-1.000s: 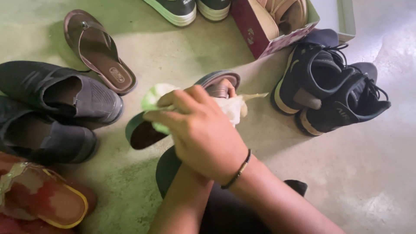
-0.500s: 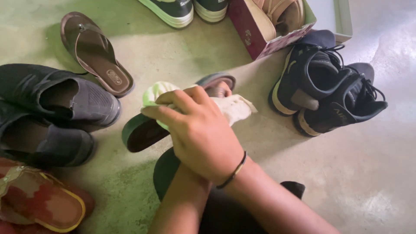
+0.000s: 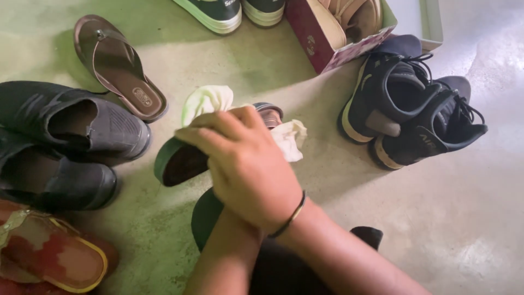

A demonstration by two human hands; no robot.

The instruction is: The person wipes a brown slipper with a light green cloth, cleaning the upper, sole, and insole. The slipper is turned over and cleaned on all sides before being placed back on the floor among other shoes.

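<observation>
My right hand (image 3: 245, 164), a dark band on its wrist, is closed on a pale green and white cloth (image 3: 207, 101) and presses it onto a dark green-edged sandal (image 3: 177, 161). The sandal is tilted and raised off the floor. My left forearm runs up under the right hand to the sandal. My left hand (image 3: 232, 226) is almost wholly hidden there, and the sandal seems to rest in it. A second dark green sandal (image 3: 204, 218) lies on the floor just below.
A brown flip-flop (image 3: 117, 65) and two dark shoes (image 3: 82, 123) lie at the left. A red and yellow sandal (image 3: 49, 257) is at the bottom left. Black sneakers (image 3: 409, 109) sit at the right, a maroon shoebox (image 3: 327, 43) and green-soled shoes (image 3: 218, 13) at the top.
My right hand has made small rubbing moves with the cloth on the sandal, and the cloth's loose ends have shifted. The shoes around have not moved.
</observation>
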